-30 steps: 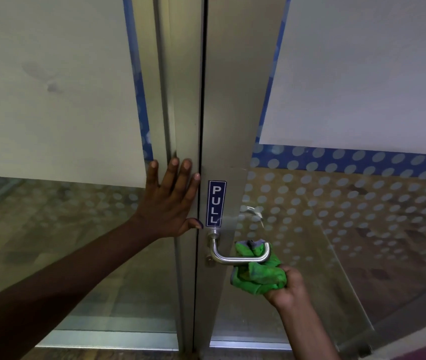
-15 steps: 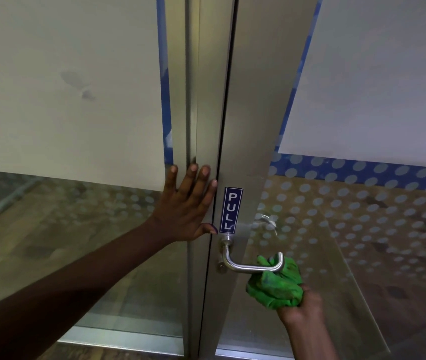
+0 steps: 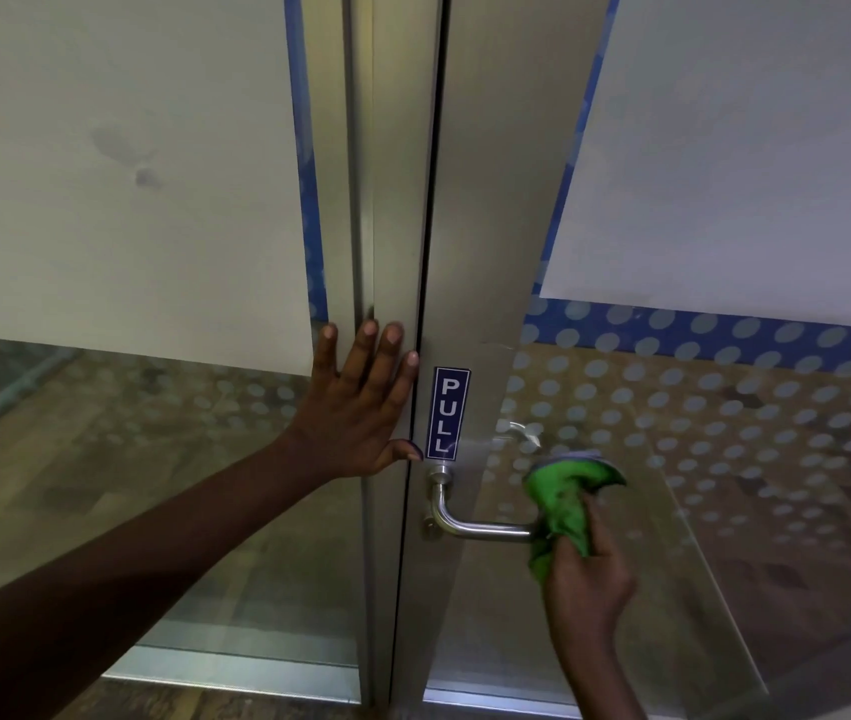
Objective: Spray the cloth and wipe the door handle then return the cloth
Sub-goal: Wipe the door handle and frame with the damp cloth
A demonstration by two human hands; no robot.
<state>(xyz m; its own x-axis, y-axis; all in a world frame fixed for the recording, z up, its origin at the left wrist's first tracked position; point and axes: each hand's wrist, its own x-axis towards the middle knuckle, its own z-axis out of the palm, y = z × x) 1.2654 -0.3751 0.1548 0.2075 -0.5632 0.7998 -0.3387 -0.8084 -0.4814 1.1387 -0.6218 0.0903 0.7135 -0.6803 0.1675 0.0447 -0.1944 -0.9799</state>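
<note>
Evidently the wiping step is in hand, and each hand is placed to serve it. At about four o'clock from the middle of the view, the right hand (image 3: 587, 563) is closed around a bunched green cloth (image 3: 563, 504), fingers wrapped over the fabric so that a wad of it stands up past the knuckles. That wad is pressed against the free end of the steel door handle (image 3: 480, 527), which runs out level toward three o'clock from its mount on the frame; gripping the cloth in a ball likely gives a firm pad to rub round the bar. The left hand (image 3: 361, 407), near the centre of the view, lies flat with its fingers spread and pointing to twelve o'clock on the metal door frame (image 3: 392, 200), just left of the blue PULL sign (image 3: 448, 413). Judging from that stance, it braces the door so the leaf does not swing under the rubbing. No spray bottle is in view, nor the place where the cloth goes back.
</note>
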